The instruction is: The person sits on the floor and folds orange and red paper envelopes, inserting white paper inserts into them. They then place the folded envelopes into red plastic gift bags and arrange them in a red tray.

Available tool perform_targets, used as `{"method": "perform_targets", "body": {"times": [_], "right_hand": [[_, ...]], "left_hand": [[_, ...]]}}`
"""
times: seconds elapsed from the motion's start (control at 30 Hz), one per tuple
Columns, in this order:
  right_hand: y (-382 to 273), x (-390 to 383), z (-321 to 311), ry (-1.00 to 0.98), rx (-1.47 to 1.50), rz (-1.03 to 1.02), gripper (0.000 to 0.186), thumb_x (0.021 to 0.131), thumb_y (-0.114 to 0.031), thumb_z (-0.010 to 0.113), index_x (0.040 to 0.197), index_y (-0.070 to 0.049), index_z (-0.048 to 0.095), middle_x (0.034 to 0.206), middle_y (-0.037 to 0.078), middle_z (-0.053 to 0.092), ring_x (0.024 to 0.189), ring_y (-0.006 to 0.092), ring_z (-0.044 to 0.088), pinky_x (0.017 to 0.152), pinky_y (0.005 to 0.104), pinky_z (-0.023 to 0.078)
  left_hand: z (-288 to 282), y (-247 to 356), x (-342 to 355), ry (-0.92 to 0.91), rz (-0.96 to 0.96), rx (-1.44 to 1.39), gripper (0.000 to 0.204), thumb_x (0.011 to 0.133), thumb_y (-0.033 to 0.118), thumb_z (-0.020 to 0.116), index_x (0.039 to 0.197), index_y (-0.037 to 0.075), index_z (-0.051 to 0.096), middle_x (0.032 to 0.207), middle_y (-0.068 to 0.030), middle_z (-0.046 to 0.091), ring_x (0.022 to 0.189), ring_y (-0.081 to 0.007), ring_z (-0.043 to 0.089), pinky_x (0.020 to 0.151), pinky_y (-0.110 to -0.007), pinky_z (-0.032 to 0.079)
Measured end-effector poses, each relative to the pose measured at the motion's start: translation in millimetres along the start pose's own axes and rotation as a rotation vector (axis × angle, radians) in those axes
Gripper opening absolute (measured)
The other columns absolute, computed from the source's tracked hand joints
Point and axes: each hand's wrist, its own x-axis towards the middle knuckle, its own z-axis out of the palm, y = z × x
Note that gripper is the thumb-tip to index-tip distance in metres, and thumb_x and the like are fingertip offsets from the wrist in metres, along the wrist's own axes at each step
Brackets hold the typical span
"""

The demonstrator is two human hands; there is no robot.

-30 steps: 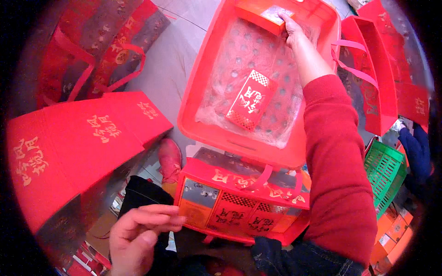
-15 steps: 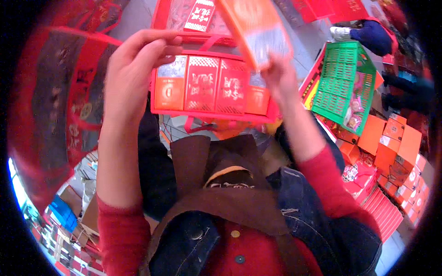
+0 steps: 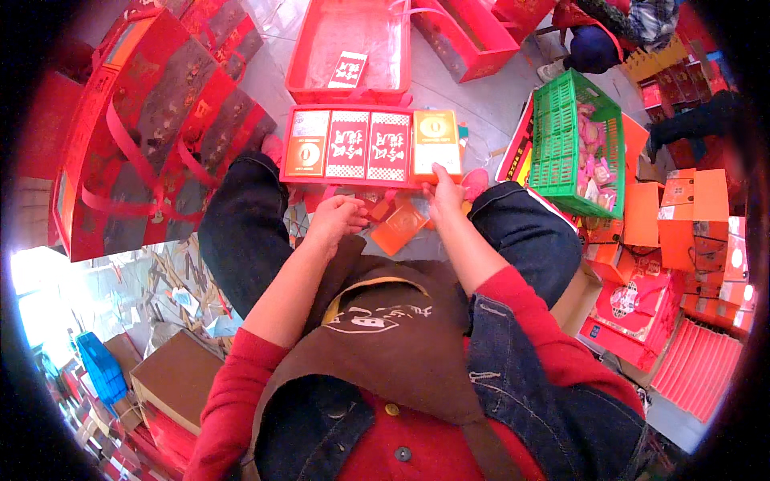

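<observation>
A red gift box (image 3: pixel 350 178) lies ahead of me, between my knees and a red tray (image 3: pixel 350 86). Two red-and-white patterned cartons (image 3: pixel 388 146) fill its middle, with an orange-and-silver carton (image 3: pixel 308 144) at their left. On the right end rests an orange-and-white carton (image 3: pixel 435 138), which looks raised above the others. My right hand (image 3: pixel 447 196) has its thumb on that carton's near edge; its other fingers are partly hidden below. Just short of the gift box hangs my left hand (image 3: pixel 338 220), fingers loosely bent and apart, nothing visible in it.
Inside the red tray lies another red-and-white carton (image 3: pixel 348 70). A green crate (image 3: pixel 559 144) with pink packets stands at the right, near stacked orange boxes (image 3: pixel 678 228). Large red-and-grey gift bags (image 3: pixel 152 136) stand at the left. Another person (image 3: pixel 597 44) is at the far right.
My right hand has brought the orange-and-white carton down onto the gift box's right end. My left hand has dropped back toward me and to the right. The view has shifted.
</observation>
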Motion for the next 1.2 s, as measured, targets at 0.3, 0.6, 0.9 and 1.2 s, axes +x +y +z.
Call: {"method": "perform_targets", "body": {"times": [0.3,0.6,0.9,1.2], "right_hand": [[14.6,21.9,-0.7,-0.103,0.213,0.184,0.038,0.080,-0.025,0.069,0.105,-0.002,0.051,0.087,0.013,0.061,0.057,0.0214,0.059,0.044,0.0286,0.052],[2.3,21.2,-16.6,-0.028,-0.116,0.152,0.039,0.073,-0.039,0.069,0.100,-0.012,0.058,0.082,0.003,0.062,0.062,0.0138,0.055,0.055,0.0301,0.045],[-131.6,16.1,-49.2,-0.257,-0.321,-0.716,0.029,0.082,-0.005,0.059,0.110,0.000,0.055,0.103,0.007,0.062,0.092,0.0170,0.061,0.084,0.0305,0.048],[-183.4,66.0,44.2,-0.918,-1.141,-0.583,0.052,0.073,-0.005,0.057,0.125,-0.002,0.054,0.103,0.001,0.061,0.092,0.0089,0.056,0.084,0.0243,0.045]], "left_hand": [[9.5,-14.2,13.8,-0.009,0.002,0.009,0.018,0.087,0.012,0.048,0.097,0.002,0.059,0.088,-0.0084,0.063,0.075,-0.0160,0.061,0.065,-0.028,0.049],[44.2,-41.8,58.9,-0.123,0.034,0.079,0.012,0.082,0.009,0.052,0.086,0.000,0.060,0.074,-0.0069,0.059,0.059,-0.0127,0.054,0.053,-0.025,0.044],[30.5,-20.0,59.9,-0.035,0.016,0.005,0.020,0.090,0.016,0.048,0.096,0.002,0.059,0.087,-0.0090,0.065,0.071,-0.0163,0.062,0.062,-0.028,0.049],[27.7,-54.0,55.7,-0.013,0.093,0.234,0.017,0.079,0.009,0.053,0.088,-0.002,0.063,0.076,-0.0095,0.063,0.067,-0.0153,0.060,0.061,-0.030,0.049]]}}
